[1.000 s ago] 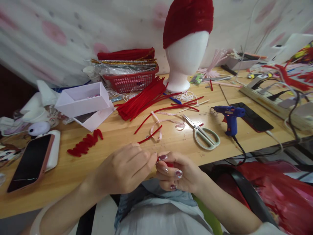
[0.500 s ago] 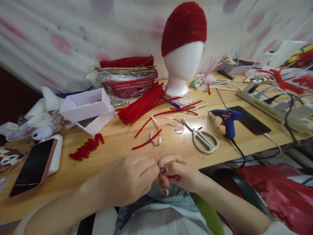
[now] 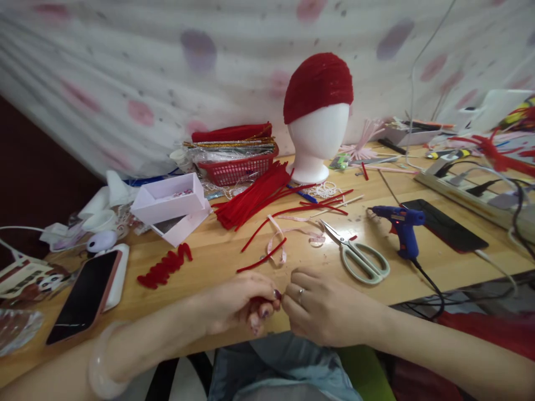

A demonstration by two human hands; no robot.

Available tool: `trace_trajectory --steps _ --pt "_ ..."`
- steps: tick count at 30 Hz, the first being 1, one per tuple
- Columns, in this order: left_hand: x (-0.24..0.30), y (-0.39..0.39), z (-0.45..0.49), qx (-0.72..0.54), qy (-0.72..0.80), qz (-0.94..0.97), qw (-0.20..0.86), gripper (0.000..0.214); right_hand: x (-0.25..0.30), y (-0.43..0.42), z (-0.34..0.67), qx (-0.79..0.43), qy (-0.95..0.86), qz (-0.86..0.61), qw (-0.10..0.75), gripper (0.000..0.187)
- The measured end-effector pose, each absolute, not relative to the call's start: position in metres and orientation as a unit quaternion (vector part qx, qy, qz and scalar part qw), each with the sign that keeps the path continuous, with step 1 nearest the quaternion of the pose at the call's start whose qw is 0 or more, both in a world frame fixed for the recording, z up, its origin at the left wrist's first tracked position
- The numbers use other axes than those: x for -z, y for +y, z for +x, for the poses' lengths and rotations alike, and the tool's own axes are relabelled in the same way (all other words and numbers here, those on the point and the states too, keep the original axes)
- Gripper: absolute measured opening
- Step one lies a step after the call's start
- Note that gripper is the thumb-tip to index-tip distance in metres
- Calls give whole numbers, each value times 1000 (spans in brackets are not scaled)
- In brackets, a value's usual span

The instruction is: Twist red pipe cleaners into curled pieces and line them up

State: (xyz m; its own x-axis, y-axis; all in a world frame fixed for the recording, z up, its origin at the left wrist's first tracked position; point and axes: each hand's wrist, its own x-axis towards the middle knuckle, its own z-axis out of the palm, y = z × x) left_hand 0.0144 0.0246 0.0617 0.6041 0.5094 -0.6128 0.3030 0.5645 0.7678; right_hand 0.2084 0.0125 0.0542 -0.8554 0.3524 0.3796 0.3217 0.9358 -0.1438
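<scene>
My left hand and my right hand meet at the fingertips above the table's front edge. Both are closed in a pinch. A short red pipe cleaner showed in my fingers a moment ago; now the fingers hide nearly all of it. Just beyond my hands lie a loose red pipe cleaner and a pink measuring tape. Scissors with pale green handles rest to the right of them. On the left is a zigzag-bent red pipe cleaner.
A bundle of red pipe cleaners lies before a red basket. Behind stands a white foam head in a red cap. A blue glue gun, two phones, a white box and a power strip surround the work area.
The view has tilted up and shifted left. My hands have turned: the left palm side now shows with its thumb on top, while the right shows its back.
</scene>
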Motion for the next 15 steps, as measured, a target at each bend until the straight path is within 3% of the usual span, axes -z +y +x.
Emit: trace_trajectory --steps 2,5,7,10,15 --pt "-66 25 14 -100 437 603 660 17 -50 15 212 -254 -905 -239 242 25" --pt "-72 21 13 -160 325 860 360 21 -32 13 213 -665 -625 -276 301 33" --pt "-70 20 12 -181 213 945 167 23 -18 10 211 -824 -428 -231 291 35" --pt "-63 22 9 -200 126 971 -19 22 -7 6 208 -897 -304 -175 268 31" --pt "-60 26 8 -204 101 971 -67 23 -10 5 206 -911 -236 -192 278 13"
